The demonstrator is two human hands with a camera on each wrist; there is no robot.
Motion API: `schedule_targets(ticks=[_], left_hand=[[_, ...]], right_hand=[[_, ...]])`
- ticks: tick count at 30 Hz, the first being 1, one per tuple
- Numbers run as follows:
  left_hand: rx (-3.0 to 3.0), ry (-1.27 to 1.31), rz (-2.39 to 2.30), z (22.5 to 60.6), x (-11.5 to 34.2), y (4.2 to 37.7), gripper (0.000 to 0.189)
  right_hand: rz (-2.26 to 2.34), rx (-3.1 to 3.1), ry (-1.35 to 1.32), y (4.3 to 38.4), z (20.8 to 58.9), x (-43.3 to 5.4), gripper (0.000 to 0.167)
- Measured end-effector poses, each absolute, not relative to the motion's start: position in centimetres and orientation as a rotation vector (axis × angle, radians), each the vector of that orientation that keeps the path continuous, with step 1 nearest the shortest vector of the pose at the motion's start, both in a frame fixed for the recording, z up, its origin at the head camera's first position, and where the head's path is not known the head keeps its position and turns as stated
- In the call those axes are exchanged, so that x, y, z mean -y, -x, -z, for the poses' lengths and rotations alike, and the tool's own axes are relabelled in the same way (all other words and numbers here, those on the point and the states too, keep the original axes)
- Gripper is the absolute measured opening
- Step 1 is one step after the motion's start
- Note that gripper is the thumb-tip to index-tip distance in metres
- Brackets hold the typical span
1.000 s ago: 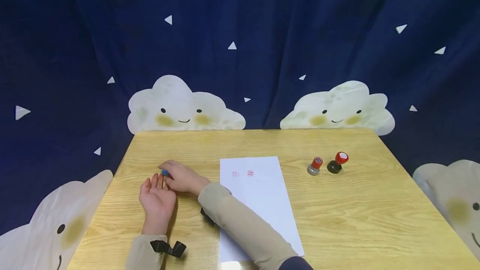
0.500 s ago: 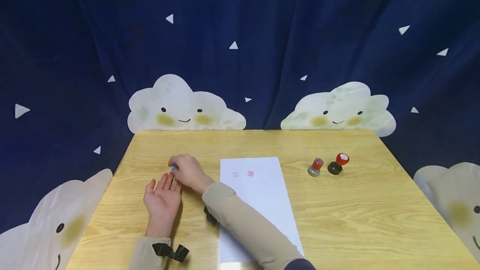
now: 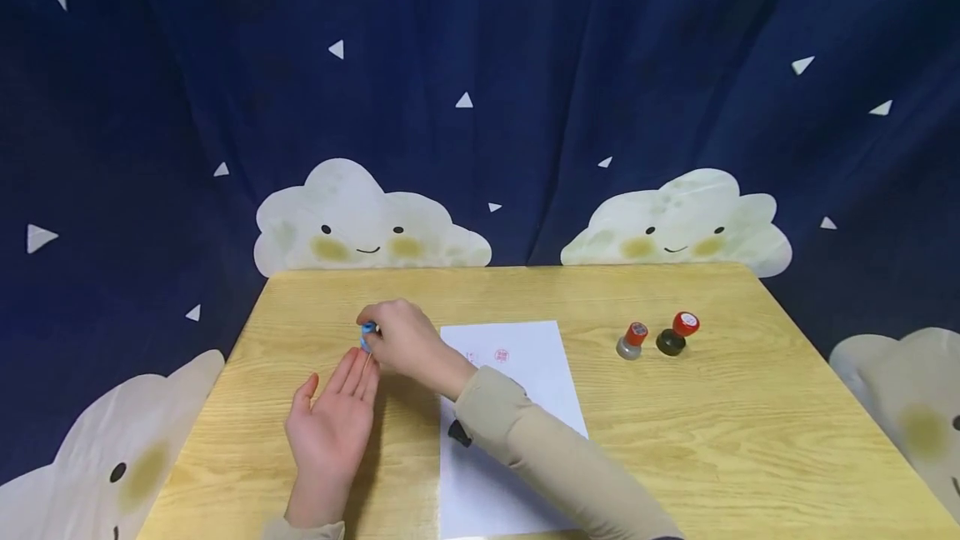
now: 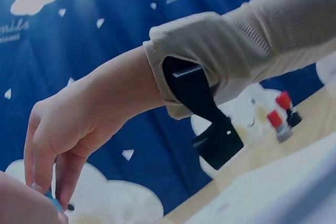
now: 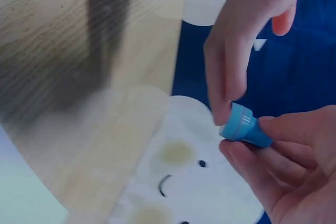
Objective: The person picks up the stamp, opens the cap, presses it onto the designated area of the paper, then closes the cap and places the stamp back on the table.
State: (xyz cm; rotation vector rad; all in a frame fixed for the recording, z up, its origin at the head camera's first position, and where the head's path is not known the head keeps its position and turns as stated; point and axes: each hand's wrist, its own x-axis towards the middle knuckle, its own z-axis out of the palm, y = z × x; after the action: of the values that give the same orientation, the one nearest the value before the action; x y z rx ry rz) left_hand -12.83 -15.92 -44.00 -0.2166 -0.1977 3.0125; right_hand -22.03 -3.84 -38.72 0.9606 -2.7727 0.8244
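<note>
Between the thumb and fingers of my right hand is a small blue stamp, pinched by its narrower end. Its wide end points at the fingertips of my left hand and lies right against them in the right wrist view. The left hand is palm up with its fingers straight, left of the paper. In the left wrist view the right hand comes down from above and hides most of the stamp. Two red prints mark the paper, one partly behind the right forearm.
Two stamps stand at the right of the wooden table: a red-topped one with a grey base and a red-knobbed one with a black base. A dark blue curtain with clouds hangs behind the table.
Both hands have shifted to the right, the right one with the blue stamp held at the left fingertips. The right forearm now covers more of the paper.
</note>
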Motion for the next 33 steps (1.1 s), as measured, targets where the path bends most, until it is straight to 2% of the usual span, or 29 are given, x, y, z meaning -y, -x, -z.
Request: schedule_targets(ticks=[13, 16, 21, 28, 33], left_hand=[[0.062, 0.050, -2.969, 43.5, 11.5, 10.2, 0.056], [0.021, 0.088, -2.952, 44.2, 10.6, 9.8, 0.052], [0.012, 0.219, -2.898, 45.8, 8.9, 9.1, 0.031], [-0.016, 0.351, -2.864, 47.4, 6.3, 7.5, 0.024], [-0.031, 0.255, -2.803, 48.9, 5.3, 6.6, 0.021]], right_hand=[[-0.823, 2.717, -1.047, 18.0, 36.5, -0.7, 0.014], [-0.845, 2.714, -1.038, 17.2, 36.8, -1.9, 0.013], [-0.925, 2.727, -1.035, 15.9, 37.7, -4.1, 0.013], [-0.994, 2.727, -1.053, 13.4, 38.7, -6.7, 0.015], [-0.966, 2.704, -1.042, 11.6, 39.5, -8.0, 0.019]])
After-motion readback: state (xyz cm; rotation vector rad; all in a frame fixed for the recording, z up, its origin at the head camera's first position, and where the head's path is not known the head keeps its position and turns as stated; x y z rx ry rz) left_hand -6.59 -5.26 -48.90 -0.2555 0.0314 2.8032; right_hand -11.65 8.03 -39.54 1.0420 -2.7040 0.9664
